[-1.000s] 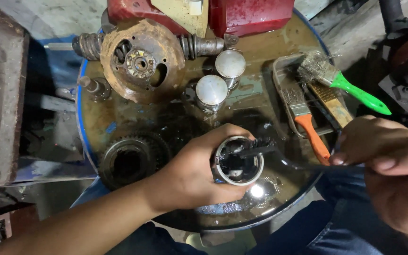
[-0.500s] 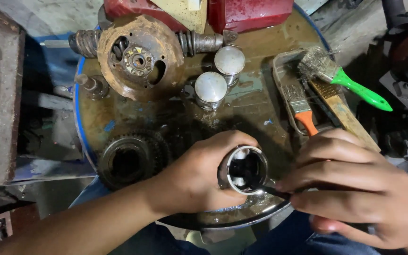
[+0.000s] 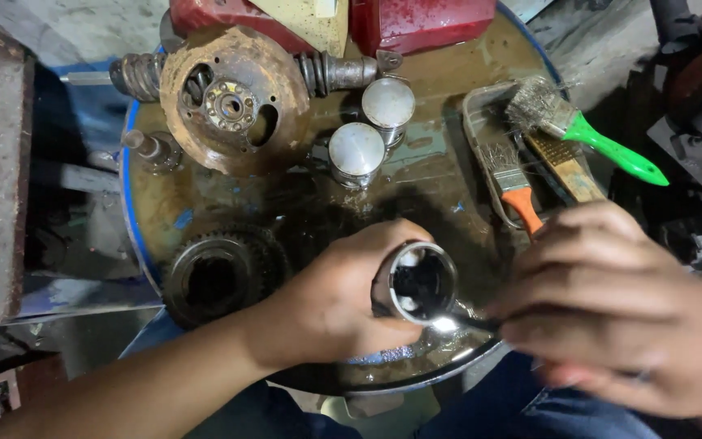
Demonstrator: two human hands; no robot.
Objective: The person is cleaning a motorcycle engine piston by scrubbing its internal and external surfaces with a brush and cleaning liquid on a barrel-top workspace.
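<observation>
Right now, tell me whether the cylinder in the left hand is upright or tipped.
Tipped. The left hand holds the cylinder on its side, its open, dark-walled mouth facing the camera; a thin tool from the right hand reaches its rim.

Two pistons [image 3: 371, 130] stand behind the held cylinder [image 3: 421, 283], brushes [image 3: 546, 154] seemingly rightward

No packages, labels, signs or screens show anywhere in this view, neither on the round worktop [image 3: 465, 106] nor around it.
</observation>
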